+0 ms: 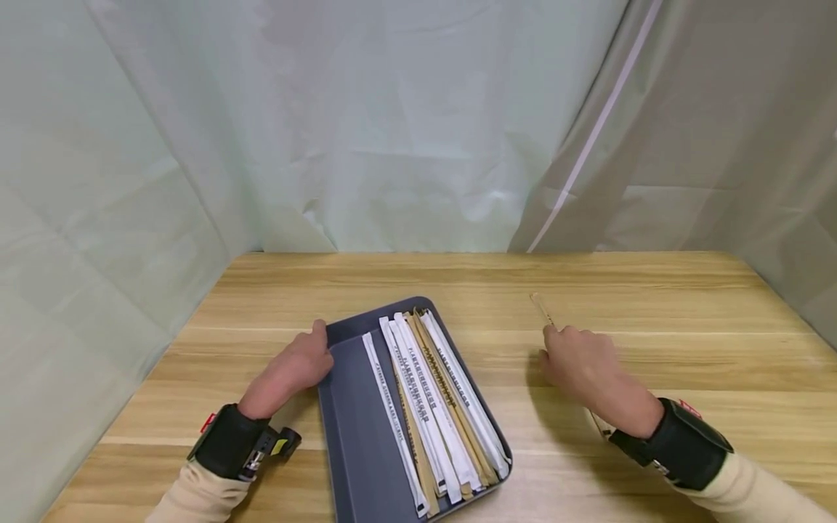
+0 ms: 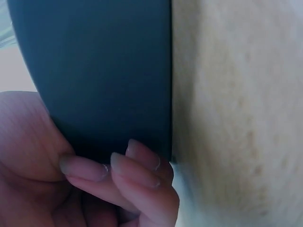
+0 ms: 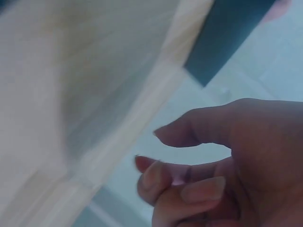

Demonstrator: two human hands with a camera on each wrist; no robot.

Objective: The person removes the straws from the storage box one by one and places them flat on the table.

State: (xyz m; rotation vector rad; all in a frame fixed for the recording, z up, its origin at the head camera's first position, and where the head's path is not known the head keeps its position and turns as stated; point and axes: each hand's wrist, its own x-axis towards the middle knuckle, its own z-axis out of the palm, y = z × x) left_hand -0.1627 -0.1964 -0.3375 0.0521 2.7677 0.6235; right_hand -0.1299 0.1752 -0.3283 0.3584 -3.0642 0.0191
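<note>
slim packet (image 1: 545, 312) right of tray (image 1: 356, 428), long axis near-to-far beneath right hand (image 1: 585, 363), nearer one; thumb narrowly parted from fingertips. left hand (image 1: 294, 367) grips tray's far left corner.

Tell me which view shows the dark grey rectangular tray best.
The head view: it shows most of the tray, inside and rim. The left wrist view shows only one part close up; the right wrist view, only a small piece.

Packets (image 1: 434, 407) side by side toward the right of a tray (image 1: 356, 443) on the table (image 1: 471, 280), curtain (image 1: 392, 145) behind.
</note>
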